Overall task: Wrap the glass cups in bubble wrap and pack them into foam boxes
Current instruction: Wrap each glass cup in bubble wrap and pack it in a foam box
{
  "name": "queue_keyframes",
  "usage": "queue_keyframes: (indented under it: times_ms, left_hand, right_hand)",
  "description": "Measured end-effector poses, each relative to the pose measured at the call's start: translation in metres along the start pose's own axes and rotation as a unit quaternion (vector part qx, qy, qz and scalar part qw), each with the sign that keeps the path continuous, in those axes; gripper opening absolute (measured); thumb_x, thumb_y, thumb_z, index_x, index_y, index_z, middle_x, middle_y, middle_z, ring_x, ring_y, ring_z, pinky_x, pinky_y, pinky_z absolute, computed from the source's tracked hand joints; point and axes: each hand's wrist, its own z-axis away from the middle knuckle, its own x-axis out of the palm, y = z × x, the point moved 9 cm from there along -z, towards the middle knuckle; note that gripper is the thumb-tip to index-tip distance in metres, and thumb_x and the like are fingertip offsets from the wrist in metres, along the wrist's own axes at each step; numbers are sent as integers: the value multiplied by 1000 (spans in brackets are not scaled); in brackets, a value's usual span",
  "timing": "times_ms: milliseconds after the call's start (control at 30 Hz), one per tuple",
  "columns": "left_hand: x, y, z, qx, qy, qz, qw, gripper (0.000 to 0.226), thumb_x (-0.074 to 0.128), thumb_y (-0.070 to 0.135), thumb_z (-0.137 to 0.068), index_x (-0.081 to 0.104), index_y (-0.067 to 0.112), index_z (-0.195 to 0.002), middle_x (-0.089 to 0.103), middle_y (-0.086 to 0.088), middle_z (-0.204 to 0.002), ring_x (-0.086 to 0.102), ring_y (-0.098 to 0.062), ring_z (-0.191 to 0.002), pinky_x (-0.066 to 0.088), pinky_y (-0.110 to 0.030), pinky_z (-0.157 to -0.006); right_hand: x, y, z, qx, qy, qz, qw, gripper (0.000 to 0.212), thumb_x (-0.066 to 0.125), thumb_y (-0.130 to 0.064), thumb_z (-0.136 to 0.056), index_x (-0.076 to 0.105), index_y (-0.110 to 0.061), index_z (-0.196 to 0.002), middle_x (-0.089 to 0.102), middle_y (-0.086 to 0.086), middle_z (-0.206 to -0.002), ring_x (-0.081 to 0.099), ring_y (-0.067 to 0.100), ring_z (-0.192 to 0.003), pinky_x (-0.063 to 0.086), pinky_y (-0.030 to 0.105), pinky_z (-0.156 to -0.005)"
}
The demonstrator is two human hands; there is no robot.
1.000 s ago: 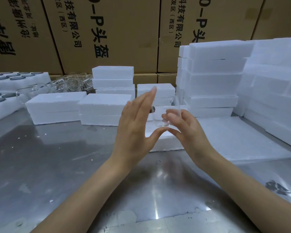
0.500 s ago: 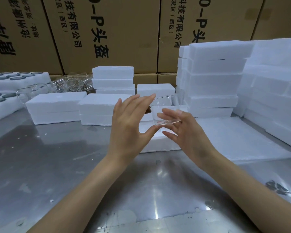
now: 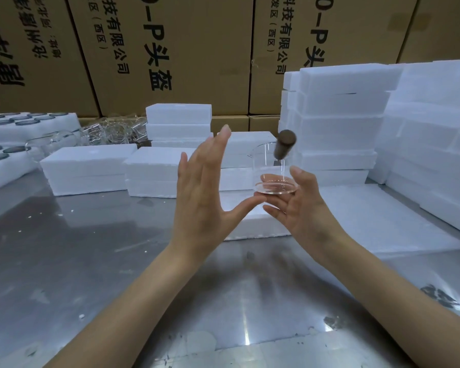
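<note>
Clear, glossy glass cup (image 3: 274,168) with dark matt cork-like stopper (image 3: 284,147), frame centre. Brushed, reflective steel tabletop (image 3: 91,261). White grainy matt foam boxes (image 3: 340,123), right. Brown matt cardboard cartons (image 3: 197,49), top.

Lighting: even, cool, overhead. Glare: bright streaks on steel table (image 3: 96,261). Shadows: soft, under forearms. Foam blocks (image 3: 340,115) near overexposed, little texture. Blur: slight on glass cup (image 3: 274,168). Distortion: wide-angle bowing of cartons (image 3: 197,49) at edges.
</note>
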Motion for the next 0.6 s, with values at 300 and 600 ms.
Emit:
queue_keyframes:
  times_ms: [300, 600]
  left_hand:
    - [21, -9, 5, -50, -84, 52, 994, 74, 70, 39, -82, 36, 17, -145, 46, 3, -145, 40, -14, -136, -4, -24, -116]
    - [8, -11, 0, -58, -41, 14, 997, 68, 78, 24, -79, 47, 15, -139, 54, -5, -136, 47, -22, -129, 15, -50, -117]
  right_hand:
    - [17, 8, 4, 47, -77, -20, 996, 61, 48, -61, -79, 64, -12, -112, 71, 10, -110, 66, 22, -105, 51, 28, -92]
    - [3, -7, 1, -52, 8, 55, 997, 51, 58, -54, -73, 54, -32, -118, 62, -13, -118, 63, 5, -106, 53, 23, -79]
